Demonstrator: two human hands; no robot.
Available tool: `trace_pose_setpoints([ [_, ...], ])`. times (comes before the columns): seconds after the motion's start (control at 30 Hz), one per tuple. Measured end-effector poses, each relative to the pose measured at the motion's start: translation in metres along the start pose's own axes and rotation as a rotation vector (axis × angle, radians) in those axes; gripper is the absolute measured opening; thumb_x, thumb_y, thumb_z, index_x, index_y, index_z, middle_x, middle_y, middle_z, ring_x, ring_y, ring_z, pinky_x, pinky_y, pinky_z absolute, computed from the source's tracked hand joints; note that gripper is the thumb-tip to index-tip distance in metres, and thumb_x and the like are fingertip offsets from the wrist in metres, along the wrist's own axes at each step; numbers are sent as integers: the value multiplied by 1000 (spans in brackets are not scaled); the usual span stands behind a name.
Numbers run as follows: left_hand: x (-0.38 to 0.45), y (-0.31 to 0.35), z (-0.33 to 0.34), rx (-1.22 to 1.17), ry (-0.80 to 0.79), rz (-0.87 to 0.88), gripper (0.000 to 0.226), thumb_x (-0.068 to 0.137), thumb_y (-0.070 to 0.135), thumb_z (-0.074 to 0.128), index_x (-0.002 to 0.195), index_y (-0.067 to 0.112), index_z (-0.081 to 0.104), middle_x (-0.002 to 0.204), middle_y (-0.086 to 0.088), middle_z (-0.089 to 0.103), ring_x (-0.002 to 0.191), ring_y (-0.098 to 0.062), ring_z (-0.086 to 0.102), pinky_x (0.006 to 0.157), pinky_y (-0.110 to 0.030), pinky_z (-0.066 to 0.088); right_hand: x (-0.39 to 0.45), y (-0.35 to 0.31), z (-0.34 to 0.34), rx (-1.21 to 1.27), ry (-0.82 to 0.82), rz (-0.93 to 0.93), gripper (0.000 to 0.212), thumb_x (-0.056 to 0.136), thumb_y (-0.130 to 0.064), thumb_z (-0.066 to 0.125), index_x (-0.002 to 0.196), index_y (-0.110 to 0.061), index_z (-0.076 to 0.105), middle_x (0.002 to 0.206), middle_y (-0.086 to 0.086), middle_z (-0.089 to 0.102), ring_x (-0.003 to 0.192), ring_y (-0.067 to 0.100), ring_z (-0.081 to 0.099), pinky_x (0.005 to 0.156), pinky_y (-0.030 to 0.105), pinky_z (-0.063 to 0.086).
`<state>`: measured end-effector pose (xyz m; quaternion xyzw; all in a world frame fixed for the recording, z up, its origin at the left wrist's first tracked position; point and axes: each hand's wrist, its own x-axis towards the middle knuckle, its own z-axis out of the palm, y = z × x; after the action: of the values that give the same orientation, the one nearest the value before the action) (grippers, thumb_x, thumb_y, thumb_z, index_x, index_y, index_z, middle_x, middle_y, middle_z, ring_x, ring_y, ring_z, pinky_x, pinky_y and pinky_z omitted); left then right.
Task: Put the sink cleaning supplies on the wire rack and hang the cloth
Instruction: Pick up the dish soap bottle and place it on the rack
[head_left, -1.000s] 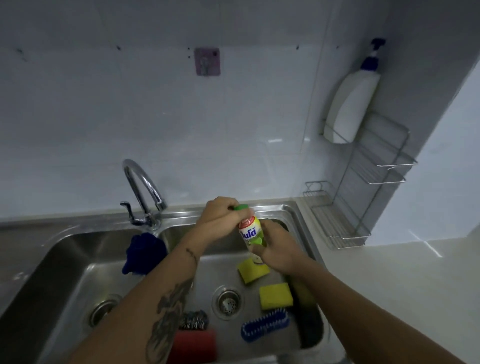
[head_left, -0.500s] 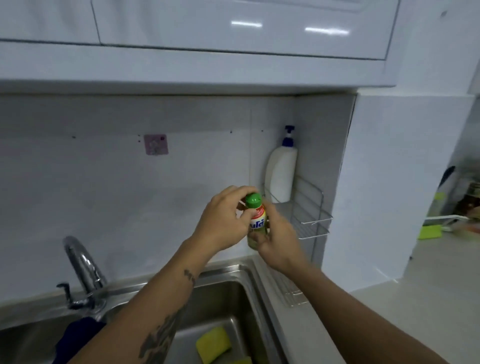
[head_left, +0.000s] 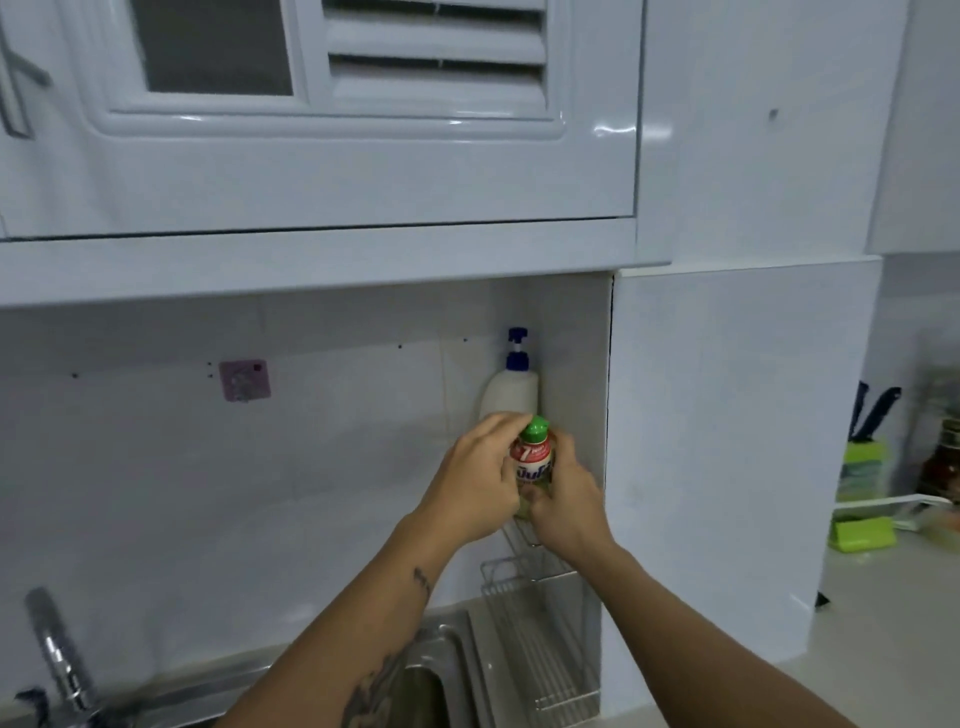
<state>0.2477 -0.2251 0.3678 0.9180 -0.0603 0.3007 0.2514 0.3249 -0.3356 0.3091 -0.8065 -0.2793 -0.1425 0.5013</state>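
Both hands grip the green-capped bottle (head_left: 534, 462) upright: left hand (head_left: 475, 486) around its top, right hand (head_left: 563, 501) low, above the wire rack (head_left: 540, 644), before the pump bottle (head_left: 511, 389).

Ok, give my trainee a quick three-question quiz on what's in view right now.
1. True or false: the green-capped bottle is held by both hands.
2. What stands on the wire rack behind that bottle? A) white pump bottle B) sponge C) brush
3. Fill in: the pink hook on the wall has ____ hanging on it.

Key: 1 true: left hand and right hand both grip it. 2 A: the white pump bottle. 3 nothing.
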Motion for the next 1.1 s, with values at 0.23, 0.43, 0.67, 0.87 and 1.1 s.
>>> trace_pose_setpoints([
  [0.23,12,-16,15,-5,-68,-161,68,79,-10,43,142,15,44,142,-6,49,126,-20,50,110,-35,40,29,22,20,16,-79,75,47,78,-21,68,120,-29,49,105,0,67,94,20,65,81,44,57],
  [0.43,29,-25,17,3,-135,-238,71,81,-5,42,148,19,35,143,-11,45,128,-25,48,110,-40,39,50,32,41,29,-88,69,55,82,-18,64,132,-29,44,107,4,62,93,20,61,77,36,54],
  [0.67,48,-30,16,-26,-194,-284,63,89,-5,43,145,22,36,137,-16,49,110,-18,51,95,-27,43,71,46,66,106,-108,123,75,83,-19,60,142,-45,23,118,6,57,101,25,61,84,46,57],
  [0.87,57,-47,19,-45,-208,-334,74,88,-6,43,149,31,26,145,-7,44,124,-22,49,103,-32,43,81,52,73,119,-107,126,76,83,-19,62,142,-48,23,120,3,56,106,24,60,86,44,57],
  [1.1,43,-58,10,-48,-117,-289,62,86,4,44,144,28,38,137,-5,49,116,-23,53,103,-39,45,68,40,55,114,-65,110,69,81,-25,72,136,-33,31,122,0,58,106,19,61,85,42,58],
])
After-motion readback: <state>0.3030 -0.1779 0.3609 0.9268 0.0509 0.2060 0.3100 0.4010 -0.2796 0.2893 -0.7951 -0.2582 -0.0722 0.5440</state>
